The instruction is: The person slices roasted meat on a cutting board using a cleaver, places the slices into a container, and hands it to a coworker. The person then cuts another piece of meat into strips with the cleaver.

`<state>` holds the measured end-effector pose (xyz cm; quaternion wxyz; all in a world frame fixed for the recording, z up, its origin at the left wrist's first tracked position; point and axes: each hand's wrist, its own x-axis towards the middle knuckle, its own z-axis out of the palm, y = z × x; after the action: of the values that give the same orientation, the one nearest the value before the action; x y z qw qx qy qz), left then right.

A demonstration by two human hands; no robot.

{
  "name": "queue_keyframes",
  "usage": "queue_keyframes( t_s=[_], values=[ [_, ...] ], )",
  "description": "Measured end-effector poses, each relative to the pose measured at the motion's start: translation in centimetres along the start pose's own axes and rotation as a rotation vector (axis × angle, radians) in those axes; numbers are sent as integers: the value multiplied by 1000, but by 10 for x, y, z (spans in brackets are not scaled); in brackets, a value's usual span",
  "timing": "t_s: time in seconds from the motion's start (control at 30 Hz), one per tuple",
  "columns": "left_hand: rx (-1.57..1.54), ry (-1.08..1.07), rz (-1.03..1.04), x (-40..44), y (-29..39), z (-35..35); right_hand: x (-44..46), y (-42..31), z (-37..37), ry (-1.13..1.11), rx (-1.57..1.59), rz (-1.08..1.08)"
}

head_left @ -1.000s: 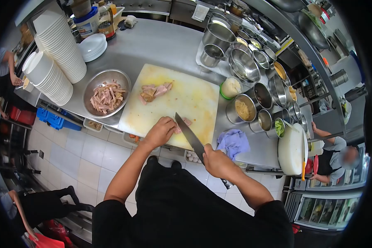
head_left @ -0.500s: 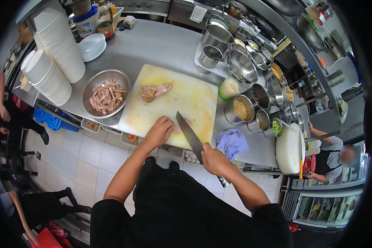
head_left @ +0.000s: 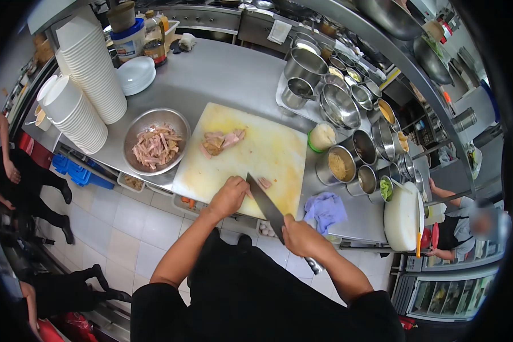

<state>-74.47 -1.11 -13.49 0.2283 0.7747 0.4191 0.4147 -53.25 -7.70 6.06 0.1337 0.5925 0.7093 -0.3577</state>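
Note:
On a white cutting board (head_left: 279,148), my right hand (head_left: 302,236) grips a large knife (head_left: 268,206) by its handle. The blade points away from me, its tip low over the board. My left hand (head_left: 229,196) is closed just left of the blade, fingers curled over a piece of meat that is mostly hidden. Right of the blade lies a small cut piece of meat (head_left: 265,183). Larger pieces of meat (head_left: 222,142) rest farther back on the board. Left of it, a steel bowl (head_left: 132,128) holds many meat strips (head_left: 158,146).
Stacked white containers (head_left: 88,71) and white plates (head_left: 137,74) stand at left. Steel pots (head_left: 336,165), a lidless tub (head_left: 322,137) and a purple cloth (head_left: 325,211) are at right. A co-worker (head_left: 459,228) stands at far right; other people are at left.
The view has shifted, so the counter sits lower and farther right. A small meat piece now shows more fully to the right of the blade. Both hands keep their holds.

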Motion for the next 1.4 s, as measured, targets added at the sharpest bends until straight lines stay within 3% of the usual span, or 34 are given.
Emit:
queue_keyframes(
  t_s=[0.13, 0.3, 0.4, 0.53, 0.63, 0.77, 0.9, 0.97, 1.03, 1.07, 1.27, 1.4],
  values=[
    [-32, -10, -10, -3, -7, -2, 24, 17, 36, 70, -7, -10],
    [-12, -96, -42, 2, -7, -14, 30, 38, 27, 107, 3, -107],
    [-61, 151, -203, 2, -11, -37, 14, 29, 15, 133, 65, -58],
    [98, 357, -362, 19, -45, -59, 17, 31, 24, 46, 116, -157],
    [380, 396, -277, 31, -60, -66, 20, 42, 31, 15, 86, -133],
    [484, 118, -398, 38, -50, -76, 30, 71, 33, 121, 89, -77],
    [524, 49, -381, 29, -50, -83, 27, 71, 17, 80, 289, 69],
    [511, 16, -377, 26, -42, -81, 32, 77, 25, 110, 283, 17],
    [169, 32, -398, 27, -17, -72, 32, 77, 32, 106, 236, 39],
    [118, 21, -276, 25, -21, -57, 34, 80, 36, 123, 203, 9],
    [42, -32, -13, 13, 2, 11, 33, 83, 30, 113, 147, -6],
    [69, -113, -13, 5, 12, -4, 28, 81, 26, 124, 87, -34]
  ],
)
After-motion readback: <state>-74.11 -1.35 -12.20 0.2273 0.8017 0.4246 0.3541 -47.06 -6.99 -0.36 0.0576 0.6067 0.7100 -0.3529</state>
